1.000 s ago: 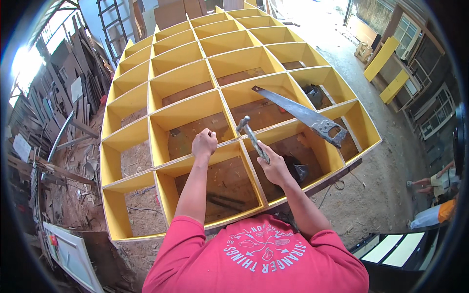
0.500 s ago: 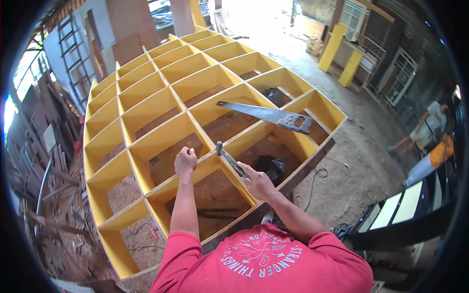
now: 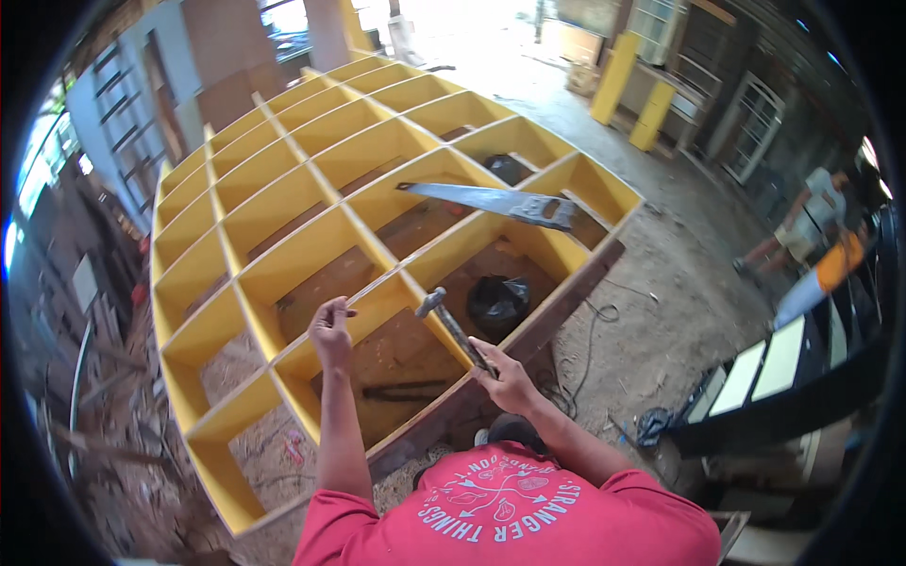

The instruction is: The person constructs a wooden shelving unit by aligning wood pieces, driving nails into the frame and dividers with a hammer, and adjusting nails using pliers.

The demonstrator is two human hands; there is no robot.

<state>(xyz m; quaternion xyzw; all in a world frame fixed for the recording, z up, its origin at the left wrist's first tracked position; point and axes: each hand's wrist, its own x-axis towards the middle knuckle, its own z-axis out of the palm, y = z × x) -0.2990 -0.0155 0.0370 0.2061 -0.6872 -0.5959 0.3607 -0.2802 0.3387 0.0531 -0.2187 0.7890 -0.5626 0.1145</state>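
My right hand (image 3: 507, 377) is wrapped round the handle of a hammer (image 3: 455, 327). The hammer's head hangs over the near part of a large yellow wooden grid frame (image 3: 385, 300). To its left, my left hand (image 3: 332, 334) is raised over a near cell with its fingers pinched together. Something small seems to stick out of that pinch, too small to make out. Beyond both hands a handsaw (image 3: 486, 200) lies flat across the top edges of the frame, its handle to the right.
A black plastic bag (image 3: 498, 304) sits inside a cell by the hammer. Cable (image 3: 590, 344) lies on the dirt floor at right. Two people (image 3: 816, 222) are at far right. Dark boards (image 3: 99, 226) lean at left, with a ladder (image 3: 118, 118) behind.
My left hand has drawn back a little to the left, its fingers turning upward. The hammer has come lower and nearer, still in my right hand. The whole view has shifted slightly.
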